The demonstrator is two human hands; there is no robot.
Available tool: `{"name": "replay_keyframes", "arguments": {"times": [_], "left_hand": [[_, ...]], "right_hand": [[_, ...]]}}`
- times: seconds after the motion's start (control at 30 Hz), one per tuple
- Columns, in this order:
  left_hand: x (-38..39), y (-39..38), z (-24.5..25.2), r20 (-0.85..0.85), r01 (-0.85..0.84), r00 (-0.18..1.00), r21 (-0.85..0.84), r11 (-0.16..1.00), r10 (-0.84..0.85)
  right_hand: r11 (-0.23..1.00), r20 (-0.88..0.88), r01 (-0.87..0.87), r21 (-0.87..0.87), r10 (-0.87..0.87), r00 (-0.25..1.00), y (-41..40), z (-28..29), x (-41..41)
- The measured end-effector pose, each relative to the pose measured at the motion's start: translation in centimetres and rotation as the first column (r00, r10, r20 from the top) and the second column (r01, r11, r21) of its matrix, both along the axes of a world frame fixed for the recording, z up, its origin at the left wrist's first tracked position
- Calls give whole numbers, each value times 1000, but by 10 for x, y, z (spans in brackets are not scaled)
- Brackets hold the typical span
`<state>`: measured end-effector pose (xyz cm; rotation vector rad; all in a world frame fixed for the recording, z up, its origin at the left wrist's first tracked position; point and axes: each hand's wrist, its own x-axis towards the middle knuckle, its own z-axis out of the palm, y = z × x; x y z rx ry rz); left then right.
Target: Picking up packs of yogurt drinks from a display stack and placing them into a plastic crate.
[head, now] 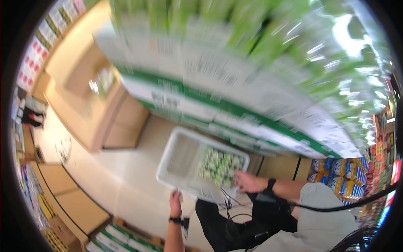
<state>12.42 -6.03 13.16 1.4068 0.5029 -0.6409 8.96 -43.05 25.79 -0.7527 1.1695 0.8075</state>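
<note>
A white plastic basket [180, 186] stands on the floor before me. Many small green-and-white items [220, 165] are packed into its right half, while the mesh bottom shows bare on the left. At the basket's right end, my right hand [247, 182] has its fingers over the rim beside these items; blur hides whether it grips anything. My left hand [175, 201] is just off the basket's near left side, fingers bent. Something small and pale may be at its fingertips, but I cannot make it out. Both wrists wear black straps.
Stacked white-and-green cartons [201, 104] rise just beyond the basket, topped with blurred green goods [220, 15]. A wooden display stand [119, 123] is to the left. Yellow-and-blue containers [340, 171] stand at right. Black cables [233, 204] hang near my right hand. Someone [31, 116] stands far left.
</note>
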Motion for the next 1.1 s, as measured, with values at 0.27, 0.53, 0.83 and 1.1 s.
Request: {"name": "replay_keyframes", "arguments": {"times": [0.27,0.53,0.83,1.1], "left_hand": [[-57,32,70,-55,233,971,-29,972,-235],[-27,29,103,-75,277,959,56,959,-273],[69,-61,170,338,419,850,30,907,-404],[82,-280,455,888,517,394,-2,856,-236]], "right_hand": [[925,364,310,222,-373,854,-10,145,-3],[750,693,523,404,-625,360,-93,253,-62],[623,940,765,165,-333,68,-201,331,-106],[825,952,556,99,-242,188,-245,438,-92]]}}
